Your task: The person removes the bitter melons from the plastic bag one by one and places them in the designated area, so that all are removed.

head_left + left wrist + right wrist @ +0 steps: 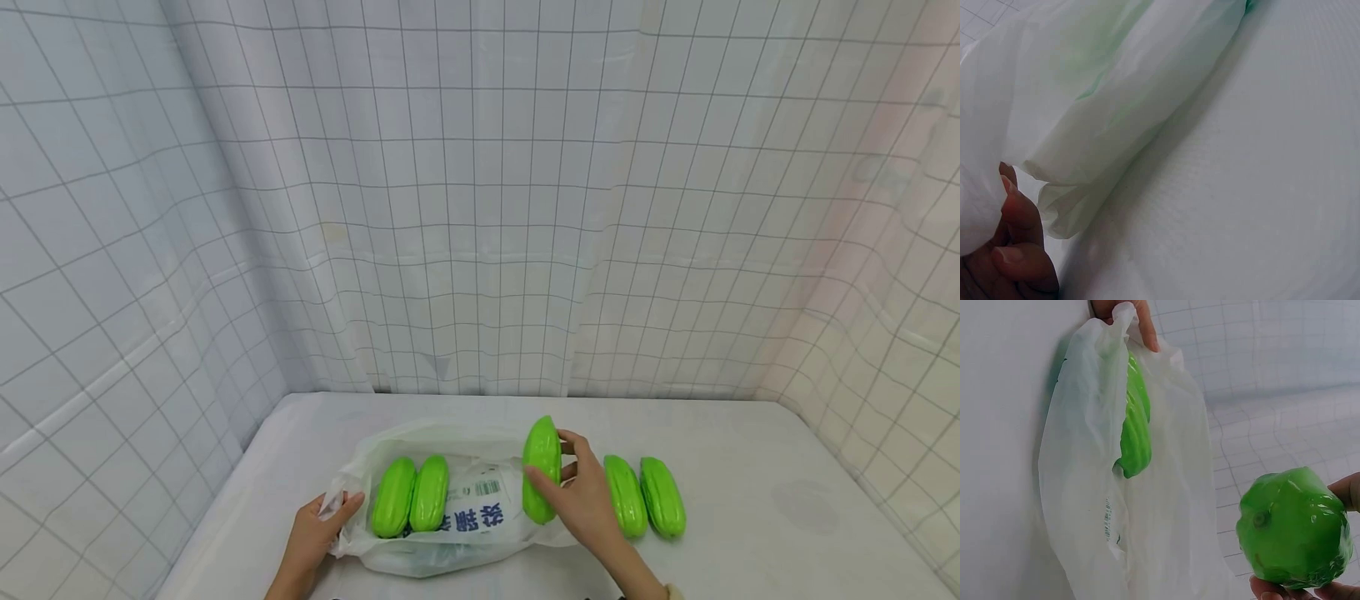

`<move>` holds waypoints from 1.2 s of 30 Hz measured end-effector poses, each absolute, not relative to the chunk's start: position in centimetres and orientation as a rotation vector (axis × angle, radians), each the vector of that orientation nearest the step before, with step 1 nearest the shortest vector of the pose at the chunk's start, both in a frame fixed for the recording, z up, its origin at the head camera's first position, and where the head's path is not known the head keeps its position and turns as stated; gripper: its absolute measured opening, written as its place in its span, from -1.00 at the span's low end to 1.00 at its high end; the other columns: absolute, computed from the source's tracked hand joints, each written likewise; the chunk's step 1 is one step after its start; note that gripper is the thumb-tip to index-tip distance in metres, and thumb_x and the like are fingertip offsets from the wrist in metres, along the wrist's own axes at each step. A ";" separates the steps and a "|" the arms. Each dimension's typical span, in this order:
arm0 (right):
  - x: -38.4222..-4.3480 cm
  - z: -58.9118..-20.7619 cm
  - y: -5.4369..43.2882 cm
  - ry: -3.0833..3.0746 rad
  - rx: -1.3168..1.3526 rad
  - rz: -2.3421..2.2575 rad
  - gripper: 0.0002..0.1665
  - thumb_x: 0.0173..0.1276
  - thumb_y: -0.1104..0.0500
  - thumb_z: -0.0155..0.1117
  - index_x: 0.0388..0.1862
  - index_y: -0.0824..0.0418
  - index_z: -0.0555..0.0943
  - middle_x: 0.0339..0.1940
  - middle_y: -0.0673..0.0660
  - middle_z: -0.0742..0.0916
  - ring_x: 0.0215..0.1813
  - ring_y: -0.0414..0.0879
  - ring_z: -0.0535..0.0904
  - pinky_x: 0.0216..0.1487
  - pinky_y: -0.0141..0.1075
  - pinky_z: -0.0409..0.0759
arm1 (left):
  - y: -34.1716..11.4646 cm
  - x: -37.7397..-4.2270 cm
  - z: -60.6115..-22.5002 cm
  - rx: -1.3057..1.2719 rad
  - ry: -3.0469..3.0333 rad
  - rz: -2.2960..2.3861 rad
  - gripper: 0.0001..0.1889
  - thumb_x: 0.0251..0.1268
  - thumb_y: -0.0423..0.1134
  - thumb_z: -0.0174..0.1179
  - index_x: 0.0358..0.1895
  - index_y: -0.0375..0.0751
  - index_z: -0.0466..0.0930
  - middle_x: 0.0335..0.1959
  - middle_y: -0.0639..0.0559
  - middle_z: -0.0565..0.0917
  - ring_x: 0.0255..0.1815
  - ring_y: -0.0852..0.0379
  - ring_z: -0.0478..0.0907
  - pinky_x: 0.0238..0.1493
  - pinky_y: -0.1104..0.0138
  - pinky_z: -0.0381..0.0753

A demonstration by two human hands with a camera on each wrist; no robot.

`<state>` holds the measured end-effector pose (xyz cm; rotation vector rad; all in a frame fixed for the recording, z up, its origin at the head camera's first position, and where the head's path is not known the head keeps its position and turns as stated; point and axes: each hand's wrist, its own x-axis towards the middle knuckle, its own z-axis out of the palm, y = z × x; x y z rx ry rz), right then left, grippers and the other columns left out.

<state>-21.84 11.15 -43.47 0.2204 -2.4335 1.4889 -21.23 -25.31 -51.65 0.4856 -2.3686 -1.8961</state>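
Five elongated, ribbed objects (542, 467) are bright green. The translucent white plastic bag (427, 560) carries dark blue characters (478, 518) and a green barcode (487, 487). White hanging sheets (480, 208) bear a grey grid; the table (780, 508) is white.

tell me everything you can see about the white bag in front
The bag is thin, whitish and translucent, apparently plastic, with wrinkled sides. It shows dark blue characters and a greenish barcode. It lies on the white table, mouth spread open, with two green vegetables side by side towards its left end. The left hand grips that end; the right hand holds another green vegetable near the other end.
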 end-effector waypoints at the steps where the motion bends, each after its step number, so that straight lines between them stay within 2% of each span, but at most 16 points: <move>1: -21.9 -43.5 11.3 -2.434 0.211 1.483 -0.20 0.14 -0.07 0.45 0.25 0.24 0.36 -0.05 0.18 0.56 -0.38 -0.15 0.47 -0.47 -0.34 0.50 | -25.3 -21.2 -51.7 0.486 -2.370 -1.895 -0.59 0.14 0.04 0.33 -0.28 -0.28 0.52 -0.59 0.08 0.39 -0.49 0.15 0.38 -0.45 0.33 0.42; 6: -22.0 -43.4 11.9 -2.431 0.171 1.464 -0.22 0.15 -0.05 0.45 0.25 0.22 0.36 -0.03 0.19 0.57 -0.37 -0.14 0.46 -0.47 -0.33 0.49 | -25.3 -21.3 -51.7 0.492 -2.373 -1.889 -0.57 0.13 0.06 0.33 -0.27 -0.29 0.51 -0.56 0.08 0.41 -0.47 0.15 0.39 -0.43 0.33 0.42; 13: -22.2 -43.4 13.2 -2.421 0.104 1.475 -0.21 0.13 -0.07 0.45 0.24 0.21 0.35 -0.02 0.17 0.57 -0.37 -0.12 0.47 -0.48 -0.32 0.51 | -25.3 -21.3 -51.6 0.502 -2.379 -1.884 -0.56 0.12 0.07 0.34 -0.28 -0.27 0.51 -0.63 0.10 0.32 -0.50 0.15 0.35 -0.45 0.34 0.39; 28: -22.8 -43.6 15.5 -2.395 0.012 1.409 -0.31 0.16 -0.02 0.44 0.18 0.22 0.40 0.01 0.16 0.58 -0.28 -0.08 0.42 -0.39 -0.31 0.44 | -25.3 -21.2 -51.5 0.506 -2.403 -1.856 -0.56 0.13 0.09 0.32 -0.28 -0.27 0.50 -0.59 0.08 0.34 -0.44 0.14 0.36 -0.41 0.33 0.38; 36: -23.1 -44.2 17.0 -2.347 -0.037 1.404 -0.34 0.17 0.00 0.44 0.17 0.20 0.42 0.00 0.15 0.58 -0.30 -0.07 0.41 -0.43 -0.33 0.43 | -25.3 -21.2 -51.5 0.516 -2.388 -1.879 -0.56 0.12 0.09 0.33 -0.28 -0.27 0.52 -0.60 0.09 0.37 -0.48 0.15 0.36 -0.44 0.33 0.40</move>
